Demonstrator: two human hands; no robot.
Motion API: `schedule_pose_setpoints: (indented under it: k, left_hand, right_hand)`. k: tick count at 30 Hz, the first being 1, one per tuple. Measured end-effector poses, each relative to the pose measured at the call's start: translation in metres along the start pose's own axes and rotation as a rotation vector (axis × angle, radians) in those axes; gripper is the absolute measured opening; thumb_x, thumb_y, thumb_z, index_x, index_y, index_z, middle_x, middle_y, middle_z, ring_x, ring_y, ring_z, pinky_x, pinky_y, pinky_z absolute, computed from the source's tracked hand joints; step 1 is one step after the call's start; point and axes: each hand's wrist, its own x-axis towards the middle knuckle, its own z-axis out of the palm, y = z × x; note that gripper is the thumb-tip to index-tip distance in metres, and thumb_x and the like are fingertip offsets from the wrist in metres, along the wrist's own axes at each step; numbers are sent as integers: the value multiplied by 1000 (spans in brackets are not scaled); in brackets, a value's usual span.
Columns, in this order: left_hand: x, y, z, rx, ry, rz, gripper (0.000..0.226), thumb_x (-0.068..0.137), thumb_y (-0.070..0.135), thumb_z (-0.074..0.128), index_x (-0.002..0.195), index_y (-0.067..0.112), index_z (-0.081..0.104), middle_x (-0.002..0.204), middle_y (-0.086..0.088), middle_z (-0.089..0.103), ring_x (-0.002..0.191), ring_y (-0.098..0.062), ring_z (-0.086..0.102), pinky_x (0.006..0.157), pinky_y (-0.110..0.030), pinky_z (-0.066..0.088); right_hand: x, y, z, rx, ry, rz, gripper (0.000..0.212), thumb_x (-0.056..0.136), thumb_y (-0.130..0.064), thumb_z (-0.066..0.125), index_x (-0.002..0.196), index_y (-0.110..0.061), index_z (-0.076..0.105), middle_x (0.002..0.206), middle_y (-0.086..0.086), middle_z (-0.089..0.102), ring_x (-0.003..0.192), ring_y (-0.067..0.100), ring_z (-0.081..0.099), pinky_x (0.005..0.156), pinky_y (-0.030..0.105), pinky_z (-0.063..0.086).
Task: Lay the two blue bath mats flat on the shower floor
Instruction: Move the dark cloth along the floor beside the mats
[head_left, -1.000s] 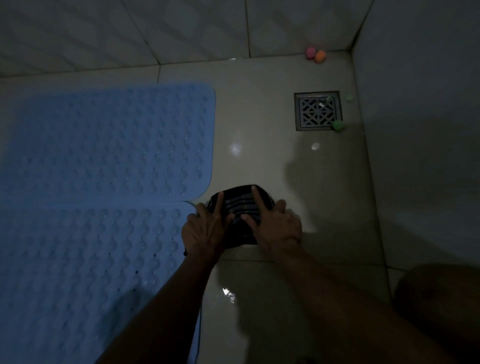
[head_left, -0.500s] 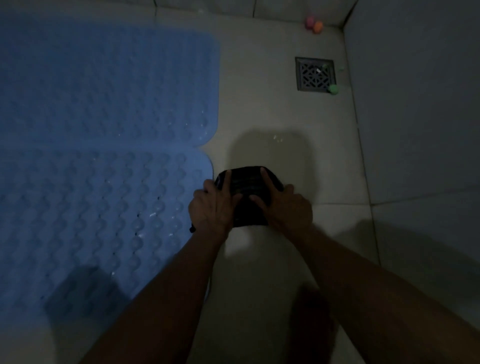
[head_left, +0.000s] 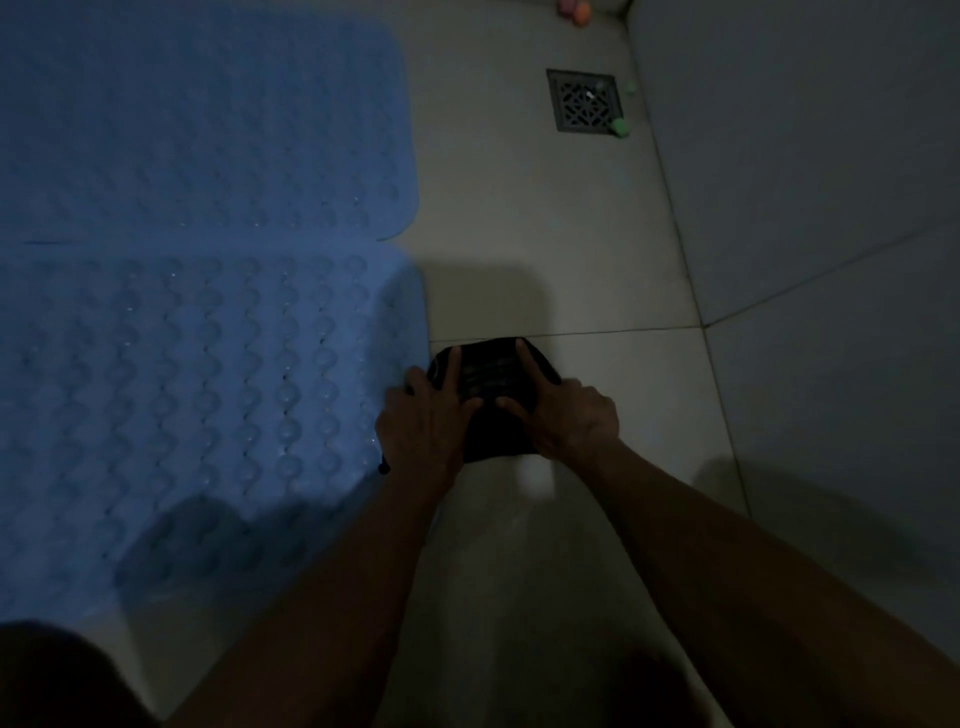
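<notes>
Hands and dark cloth (head_left: 493, 395) slid toward frame bottom, past the tile seam. Left hand (head_left: 426, 421) and right hand (head_left: 566, 415) press it, fingers straight. Both bumpy blue mats (head_left: 197, 260) lie flat, left half of frame.

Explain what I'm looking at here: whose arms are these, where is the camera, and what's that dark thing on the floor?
No machine here: a person wears a camera on their head, looking down at their own arms. The left hand and right hand press straight fingers on a dark folded cloth lying on the tiled shower floor. Beside it, two blue bath mats, the far one and the near one, lie flat. A metal drain sits near the wall, with small coloured balls around it.
</notes>
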Motion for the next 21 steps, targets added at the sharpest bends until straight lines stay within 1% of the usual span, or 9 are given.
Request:
schedule_pose_setpoints:
  k: [2, 4, 5, 7, 10, 12, 14, 18, 21]
  left_hand:
    - [-4, 1, -4, 13, -8, -13, 72, 101, 64, 27, 160, 36, -4, 139, -16, 41, 107, -31, 55, 71, -37, 42]
    - [-4, 2, -6, 90, -18, 22, 69, 103, 60, 27, 159, 36, -6, 140, -16, 39, 110, -31, 54, 72, -37, 44]
    - [-3, 3, -6, 104, -25, 23, 68, 104, 60, 26, 159, 37, -7, 140, -16, 38, 110, -31, 53, 71, -36, 43]
    - [-3, 3, -4, 64, -13, -33, 71, 101, 64, 26, 159, 39, -5, 137, -15, 39, 108, -33, 54, 68, -37, 37]
    - [-3, 6, 3, 50, 11, -90, 71, 99, 67, 25, 159, 41, -2, 135, -16, 41, 105, -35, 56, 71, -38, 41]
    - [-6, 10, 2, 78, 12, -110, 70, 99, 67, 24, 159, 42, -2, 137, -17, 41, 106, -35, 56, 72, -38, 41]
    - [-12, 15, 1, 97, 3, -136, 70, 99, 68, 22, 159, 42, -4, 138, -17, 40, 108, -35, 55, 70, -37, 37]
    - [-41, 24, 8, 110, -13, -219, 69, 100, 67, 23, 158, 43, -4, 138, -17, 39, 109, -35, 53, 69, -37, 34]
    - [-62, 28, 14, 91, -8, -267, 69, 99, 68, 24, 158, 44, -2, 137, -16, 40, 108, -35, 54, 69, -37, 35]
  right_hand:
    - [-1, -1, 1, -15, 15, -26, 79, 90, -78, 28, 151, -50, -15, 118, 16, 62, 95, 32, 64, 67, 33, 41]
    - [1, 3, 6, -11, 55, -60, 80, 90, -79, 26, 151, -49, -16, 114, 18, 63, 90, 32, 64, 65, 33, 40]
    - [2, 7, 10, 4, 79, -77, 80, 90, -79, 25, 151, -49, -16, 113, 18, 63, 88, 32, 64, 64, 32, 40]
    - [5, 12, 18, 38, 107, -104, 79, 89, -79, 25, 151, -50, -15, 110, 19, 64, 84, 33, 64, 63, 32, 42]
    - [8, 17, 25, 58, 134, -142, 78, 90, -79, 24, 151, -49, -14, 106, 20, 63, 82, 33, 63, 63, 34, 42]
    - [7, 19, 27, 63, 146, -165, 78, 90, -78, 23, 152, -48, -13, 107, 20, 62, 84, 33, 63, 65, 34, 41]
    - [3, 23, 31, 86, 127, -179, 78, 90, -78, 22, 153, -47, -12, 113, 21, 59, 90, 33, 62, 67, 34, 40]
    - [-10, 30, 45, 128, 92, -231, 77, 91, -77, 21, 152, -48, -16, 123, 24, 52, 100, 35, 58, 76, 38, 43]
    - [-26, 34, 55, 155, 47, -272, 76, 92, -76, 21, 151, -47, -18, 124, 22, 50, 98, 32, 57, 73, 37, 40]
